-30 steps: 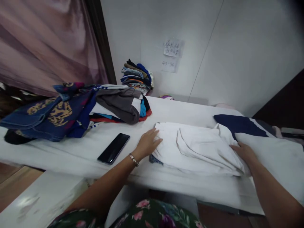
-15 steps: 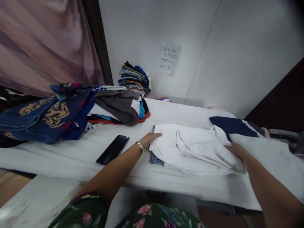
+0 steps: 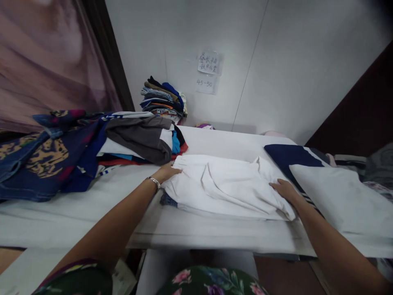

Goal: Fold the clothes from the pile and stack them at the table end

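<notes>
— Where was the white garment (image 3: 224,186) laid?
— Flat on the worktop (image 3: 215,141), over a denim piece (image 3: 168,200); it was seen partly folded, with creases left unsmoothed.
— And the grip?
— Nothing was clasped; the left hand (image 3: 167,172) and the right hand (image 3: 284,190) were pressed flat at its ends, fingers apart; a loose clothes pile (image 3: 135,139) was seen beyond.

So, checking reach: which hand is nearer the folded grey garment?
Left. The left hand rests before the folded grey garment; the right hand presses the white cloth far to its right.
</notes>
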A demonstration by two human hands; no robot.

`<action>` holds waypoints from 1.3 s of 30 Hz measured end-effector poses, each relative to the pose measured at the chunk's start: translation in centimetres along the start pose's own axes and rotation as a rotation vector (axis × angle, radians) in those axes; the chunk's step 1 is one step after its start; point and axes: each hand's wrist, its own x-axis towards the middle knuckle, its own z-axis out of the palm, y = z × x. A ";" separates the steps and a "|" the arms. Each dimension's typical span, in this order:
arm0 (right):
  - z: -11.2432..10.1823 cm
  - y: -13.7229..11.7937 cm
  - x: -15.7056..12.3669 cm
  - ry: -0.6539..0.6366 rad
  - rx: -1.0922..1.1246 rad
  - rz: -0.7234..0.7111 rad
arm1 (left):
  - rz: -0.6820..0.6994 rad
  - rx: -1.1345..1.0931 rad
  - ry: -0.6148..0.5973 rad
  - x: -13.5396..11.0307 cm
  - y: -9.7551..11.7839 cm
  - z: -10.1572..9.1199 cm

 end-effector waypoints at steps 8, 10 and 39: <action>-2.5 -8.9 -2.4 0.195 0.095 -0.593 | 0.625 0.603 0.219 -2.7 4.7 2.9; -1.0 -12.0 -3.9 0.078 0.025 -0.728 | 0.727 0.696 0.153 -3.1 4.8 5.2; 4.0 -9.6 3.2 -0.089 -0.238 -0.364 | 0.612 0.711 -0.011 -2.7 4.3 7.0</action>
